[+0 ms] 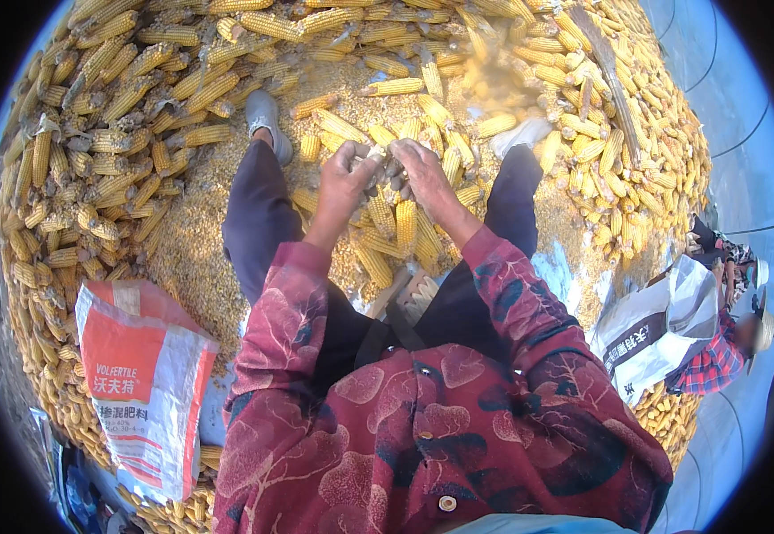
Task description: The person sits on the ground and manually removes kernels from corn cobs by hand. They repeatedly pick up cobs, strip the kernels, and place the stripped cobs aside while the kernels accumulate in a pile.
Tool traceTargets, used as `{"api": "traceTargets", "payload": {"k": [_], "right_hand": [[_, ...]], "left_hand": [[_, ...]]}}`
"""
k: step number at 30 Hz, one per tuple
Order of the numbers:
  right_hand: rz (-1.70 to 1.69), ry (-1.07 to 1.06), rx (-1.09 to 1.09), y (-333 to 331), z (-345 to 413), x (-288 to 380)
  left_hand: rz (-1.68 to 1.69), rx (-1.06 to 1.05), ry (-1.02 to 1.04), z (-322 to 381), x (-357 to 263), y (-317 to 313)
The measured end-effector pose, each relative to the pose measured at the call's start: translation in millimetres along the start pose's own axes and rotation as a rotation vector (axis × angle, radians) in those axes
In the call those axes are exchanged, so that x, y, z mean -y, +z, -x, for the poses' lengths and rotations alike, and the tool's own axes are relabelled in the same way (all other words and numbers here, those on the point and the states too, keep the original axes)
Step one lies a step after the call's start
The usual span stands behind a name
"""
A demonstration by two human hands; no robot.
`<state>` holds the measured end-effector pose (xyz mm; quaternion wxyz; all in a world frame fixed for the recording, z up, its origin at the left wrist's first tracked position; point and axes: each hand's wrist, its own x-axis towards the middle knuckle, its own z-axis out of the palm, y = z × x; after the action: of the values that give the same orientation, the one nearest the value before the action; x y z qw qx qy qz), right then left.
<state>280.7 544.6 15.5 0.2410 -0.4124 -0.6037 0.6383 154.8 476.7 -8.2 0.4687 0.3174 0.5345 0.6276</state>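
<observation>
Between my thumbs and fingertips I have a small pale piece, perhaps a bit of corn cob or husk (377, 152); its exact kind is unclear. My left hand (349, 172) grips it from the left, its fingers curled. From the right my right hand (421, 172) meets it, thumb and fingers pinched close to the left fingertips. Yellow corn cobs (405, 227) lie under and around both hands, between my spread legs. Loose corn kernels (210, 240) cover the ground beneath them. What the lower fingers hold, if anything, is hidden.
Heaped corn cobs (113, 147) rise at the left and the right. A red and white woven sack (140, 394) stands at the lower left. Near a white sack (660, 320) at the right, a person in a straw hat (710, 354) sits close to another person. A dark stick (610, 80) rests on the right heap.
</observation>
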Motion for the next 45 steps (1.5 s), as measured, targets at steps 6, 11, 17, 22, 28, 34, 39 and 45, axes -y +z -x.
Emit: {"api": "traceTargets", "payload": {"k": [6, 11, 17, 22, 28, 34, 39, 45], "right_hand": [[0.188, -0.022, 0.041, -2, -5, -1], [0.016, 0.077, -0.024, 1, -1, -1], [0.215, 0.094, 0.096, -3, -2, 9], [0.137, 0.118, 0.086, -6, -4, 2], [0.434, -0.313, -0.084, -8, -8, -3], [0.678, -0.592, -0.023, -3, 4, 11], [0.632, -0.657, 0.011, 8, 9, 21], [0.380, -0.420, 0.081, 2, 2, 14]], "left_hand": [[-0.297, 0.007, 0.169, 4, -3, -2], [0.071, 0.032, -0.075, 0, 5, -3], [-0.196, 0.035, 0.114, -4, 14, -7], [-0.155, 0.028, 0.042, -4, 16, -5], [0.572, -0.062, -0.255, -10, 13, -9], [0.875, 0.085, -0.352, -9, 10, -14], [0.986, 0.161, -0.316, -8, 7, -20], [1.180, 0.189, -0.236, -4, -15, -52]]}}
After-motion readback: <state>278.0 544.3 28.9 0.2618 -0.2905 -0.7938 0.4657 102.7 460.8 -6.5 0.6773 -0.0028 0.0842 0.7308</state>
